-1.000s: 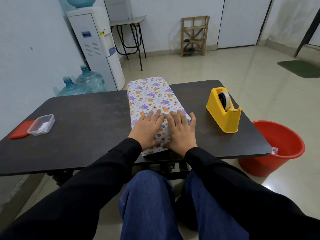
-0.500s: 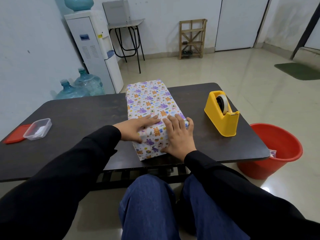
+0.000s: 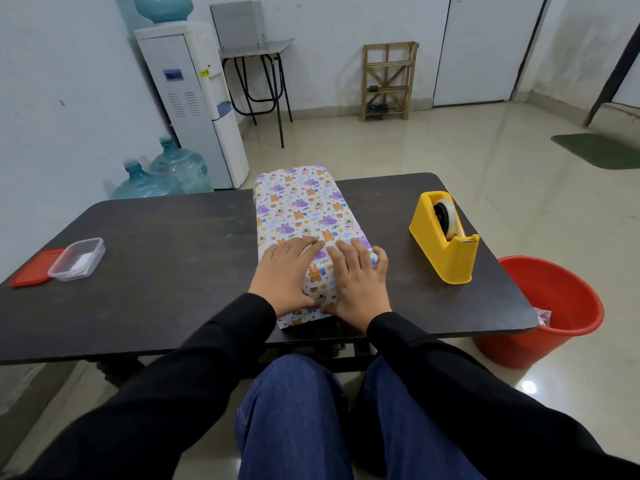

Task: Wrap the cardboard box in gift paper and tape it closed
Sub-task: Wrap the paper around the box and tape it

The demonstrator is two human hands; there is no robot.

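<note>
The box (image 3: pixel 301 209), covered in white gift paper with purple and orange animal prints, lies lengthwise on the dark table (image 3: pixel 166 244), its far end past the table's back edge. My left hand (image 3: pixel 287 271) lies flat on the near end of the box, fingers pointing right. My right hand (image 3: pixel 356 275) presses flat beside it, fingers straight, thumb at the box's right edge. Paper folds down over the near end between my palms. A yellow tape dispenser (image 3: pixel 445 237) stands to the right of the box, untouched.
A clear plastic tub (image 3: pixel 78 259) and its red lid (image 3: pixel 33 270) sit at the table's left edge. A red bucket (image 3: pixel 550 306) stands on the floor to the right. A water cooler (image 3: pixel 194 98) and spare bottles (image 3: pixel 162 174) stand behind the table.
My left hand swung from the box's left side back onto the near end, beside my right hand. The right hand stayed pressing on the paper.
</note>
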